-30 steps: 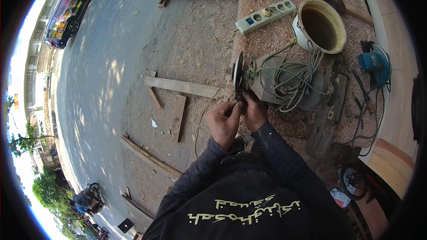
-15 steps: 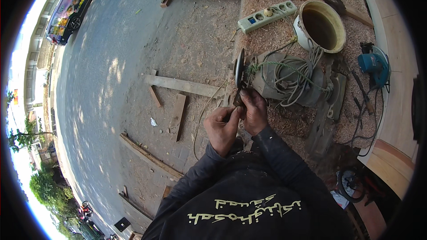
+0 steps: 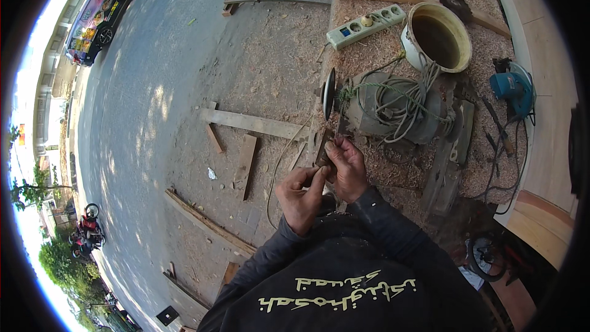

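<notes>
A small, dark, flat piece (image 3: 324,146), apparently metal, is pinched between my hands below a grinding wheel (image 3: 329,95) on a motor (image 3: 375,129). My left hand (image 3: 301,197) has thumb and index finger closed on the piece's lower end. My right hand (image 3: 347,172) grips it higher up with thumb and fingers. The wheel's edge stands apart from the piece. Coiled grey cable (image 3: 399,120) and green rope (image 3: 346,93) lie over the motor.
A power strip (image 3: 362,27), white bucket (image 3: 436,40), toothed blade (image 3: 453,3) and teal power saw (image 3: 510,89) lie among wood shavings. Boards (image 3: 258,123) lie on the pavement. A pale wooden panel (image 3: 544,86) is at right. A black car (image 3: 92,31) and motorbike rider (image 3: 86,237) are on the road.
Both hands have moved down and away from the wheel with the small piece, my left also slightly leftward. A different motorbike rider now shows on the road at lower left.
</notes>
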Demonstrator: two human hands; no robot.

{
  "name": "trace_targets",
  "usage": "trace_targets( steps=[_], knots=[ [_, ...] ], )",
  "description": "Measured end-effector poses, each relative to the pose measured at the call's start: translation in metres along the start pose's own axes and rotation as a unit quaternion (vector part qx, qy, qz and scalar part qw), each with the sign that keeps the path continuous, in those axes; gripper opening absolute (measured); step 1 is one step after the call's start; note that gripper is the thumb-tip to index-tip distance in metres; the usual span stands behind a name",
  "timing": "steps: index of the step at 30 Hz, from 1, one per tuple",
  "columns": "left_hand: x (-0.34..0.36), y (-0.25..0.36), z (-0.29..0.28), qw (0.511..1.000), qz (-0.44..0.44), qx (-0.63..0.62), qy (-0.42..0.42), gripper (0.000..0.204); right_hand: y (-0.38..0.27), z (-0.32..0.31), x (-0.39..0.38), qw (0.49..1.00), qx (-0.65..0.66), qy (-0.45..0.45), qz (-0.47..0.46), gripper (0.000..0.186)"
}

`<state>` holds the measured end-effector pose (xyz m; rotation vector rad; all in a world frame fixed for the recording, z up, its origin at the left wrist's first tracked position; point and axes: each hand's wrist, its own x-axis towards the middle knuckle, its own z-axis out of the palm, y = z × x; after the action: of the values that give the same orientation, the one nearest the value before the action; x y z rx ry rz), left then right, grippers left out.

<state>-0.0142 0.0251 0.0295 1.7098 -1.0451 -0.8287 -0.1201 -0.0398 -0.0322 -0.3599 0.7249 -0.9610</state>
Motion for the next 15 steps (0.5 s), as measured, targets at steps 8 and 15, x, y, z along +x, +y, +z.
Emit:
trace_targets(
  steps=[8,15],
  knots=[
    [0.037,0.001,0.024,0.999,0.01,0.034,-0.001,0.018,-0.004,-0.007,0.031,0.995,0.073,0.066,-0.009,0.013],
    [0.067,-0.002,0.039,0.997,0.002,0.075,0.009,0.022,0.005,-0.022,0.066,0.993,0.096,0.072,-0.02,0.015]
  ],
)
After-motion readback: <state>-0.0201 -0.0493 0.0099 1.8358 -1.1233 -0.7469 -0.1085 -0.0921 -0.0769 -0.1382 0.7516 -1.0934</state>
